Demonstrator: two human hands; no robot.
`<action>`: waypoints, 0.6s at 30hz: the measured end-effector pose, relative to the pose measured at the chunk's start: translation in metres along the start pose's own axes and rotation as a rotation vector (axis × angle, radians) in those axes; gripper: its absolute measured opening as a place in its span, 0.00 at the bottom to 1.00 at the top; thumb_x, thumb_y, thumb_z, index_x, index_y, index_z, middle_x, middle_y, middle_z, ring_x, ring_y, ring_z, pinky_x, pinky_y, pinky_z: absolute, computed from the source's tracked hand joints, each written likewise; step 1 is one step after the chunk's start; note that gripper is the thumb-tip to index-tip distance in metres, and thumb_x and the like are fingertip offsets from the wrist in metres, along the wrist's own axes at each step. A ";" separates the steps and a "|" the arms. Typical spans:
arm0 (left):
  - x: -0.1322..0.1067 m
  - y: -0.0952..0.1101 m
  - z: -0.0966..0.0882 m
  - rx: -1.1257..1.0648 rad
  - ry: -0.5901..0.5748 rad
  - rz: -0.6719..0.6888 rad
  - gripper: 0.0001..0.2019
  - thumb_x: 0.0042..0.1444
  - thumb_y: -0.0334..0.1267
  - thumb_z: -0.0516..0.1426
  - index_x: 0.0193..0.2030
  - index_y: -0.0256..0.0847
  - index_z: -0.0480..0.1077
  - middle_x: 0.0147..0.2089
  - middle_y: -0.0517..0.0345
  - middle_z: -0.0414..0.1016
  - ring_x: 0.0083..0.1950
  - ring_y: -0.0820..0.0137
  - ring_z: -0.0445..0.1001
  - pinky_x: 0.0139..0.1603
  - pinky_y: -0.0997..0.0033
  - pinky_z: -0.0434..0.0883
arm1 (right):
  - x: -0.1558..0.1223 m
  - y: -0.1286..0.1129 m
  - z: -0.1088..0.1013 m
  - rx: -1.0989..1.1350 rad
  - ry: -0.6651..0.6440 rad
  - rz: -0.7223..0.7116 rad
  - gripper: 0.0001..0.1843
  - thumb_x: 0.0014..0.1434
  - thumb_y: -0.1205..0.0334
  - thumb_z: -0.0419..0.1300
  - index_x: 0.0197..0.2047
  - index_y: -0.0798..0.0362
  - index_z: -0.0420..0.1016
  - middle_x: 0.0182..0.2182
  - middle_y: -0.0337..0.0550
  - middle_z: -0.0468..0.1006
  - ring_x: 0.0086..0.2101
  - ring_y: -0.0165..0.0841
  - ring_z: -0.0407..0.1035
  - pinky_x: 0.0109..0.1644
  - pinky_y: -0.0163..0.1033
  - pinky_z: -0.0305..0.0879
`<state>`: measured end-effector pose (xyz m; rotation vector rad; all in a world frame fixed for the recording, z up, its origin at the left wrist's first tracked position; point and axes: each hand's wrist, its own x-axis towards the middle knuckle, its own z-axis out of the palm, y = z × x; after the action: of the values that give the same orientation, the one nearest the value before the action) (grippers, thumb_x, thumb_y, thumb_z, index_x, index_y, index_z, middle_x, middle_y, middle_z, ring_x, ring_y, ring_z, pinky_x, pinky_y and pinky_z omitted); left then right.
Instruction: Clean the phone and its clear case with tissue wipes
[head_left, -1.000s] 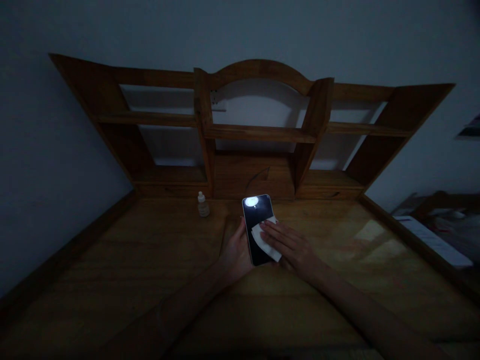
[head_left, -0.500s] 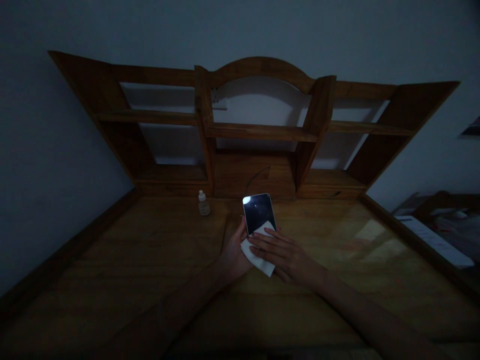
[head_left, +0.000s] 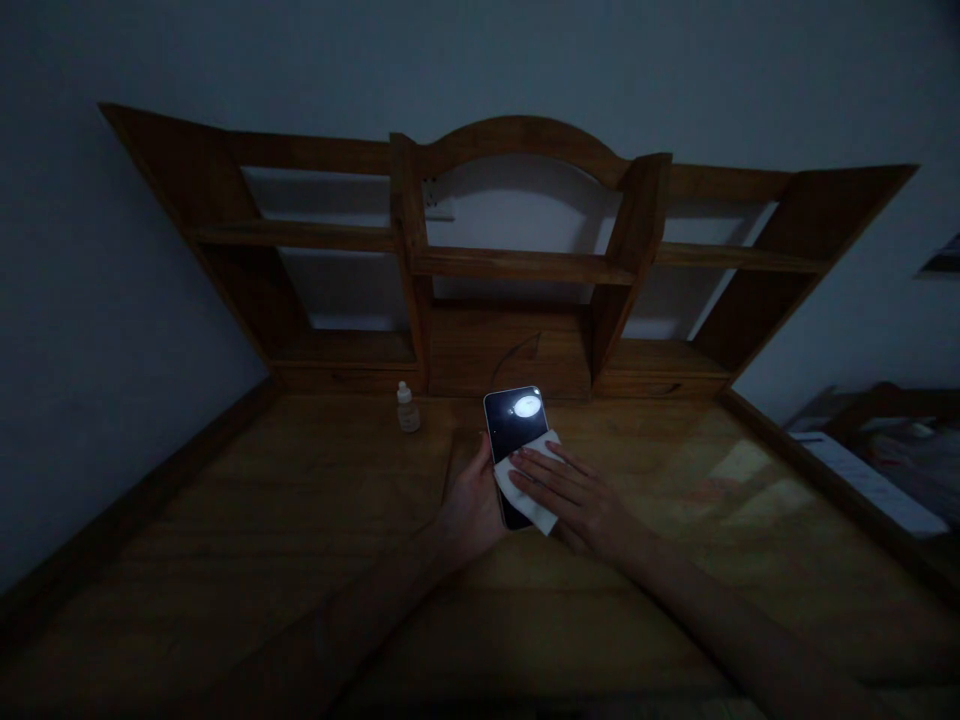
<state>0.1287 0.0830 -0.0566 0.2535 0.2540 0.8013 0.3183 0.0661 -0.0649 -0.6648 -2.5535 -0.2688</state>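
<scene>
A smartphone (head_left: 504, 418) with a dark glossy screen and light rim lies tilted in my left hand (head_left: 474, 505), which grips it from the left and below. Light glares off the upper right of its screen. Across the lower half of the screen lies a white tissue (head_left: 534, 508). My right hand (head_left: 581, 495) presses that tissue against the glass with its fingers stretched out together. The phone's bottom edge shows below the tissue. The left hand's fingers behind the phone are hidden.
On the wooden desk (head_left: 300, 500), a small white-capped bottle (head_left: 408, 410) stands left of the phone. A wooden shelf unit (head_left: 525, 264) rises along the back. Beyond the right edge lies a white flat object (head_left: 870, 482). The room is dim.
My right hand has slid the tissue slightly up and right on the screen, uncovering the phone's bottom edge. The glare has shifted from the screen's upper left corner to its upper right.
</scene>
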 end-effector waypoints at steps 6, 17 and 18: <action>-0.002 -0.002 0.000 0.034 -0.017 -0.013 0.32 0.62 0.60 0.47 0.65 0.43 0.63 0.50 0.43 0.75 0.52 0.54 0.75 0.50 0.54 0.71 | -0.003 0.002 -0.002 -0.006 0.050 0.053 0.32 0.66 0.67 0.49 0.72 0.57 0.50 0.69 0.53 0.57 0.68 0.43 0.51 0.70 0.60 0.50; -0.002 -0.001 -0.002 -0.086 0.015 -0.002 0.25 0.66 0.54 0.47 0.56 0.36 0.68 0.37 0.51 0.76 0.36 0.70 0.77 0.40 0.74 0.73 | 0.001 -0.002 0.001 0.018 -0.035 -0.006 0.31 0.67 0.69 0.47 0.72 0.60 0.48 0.69 0.53 0.55 0.69 0.41 0.47 0.71 0.58 0.48; -0.002 -0.001 -0.002 -0.103 0.011 -0.016 0.24 0.66 0.53 0.48 0.54 0.33 0.69 0.35 0.52 0.75 0.34 0.73 0.76 0.40 0.77 0.72 | 0.001 -0.004 0.000 0.024 -0.050 -0.011 0.32 0.67 0.70 0.48 0.72 0.60 0.48 0.70 0.53 0.55 0.69 0.41 0.46 0.72 0.57 0.48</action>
<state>0.1269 0.0812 -0.0587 0.1499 0.2237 0.7981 0.3153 0.0637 -0.0647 -0.6571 -2.6045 -0.2279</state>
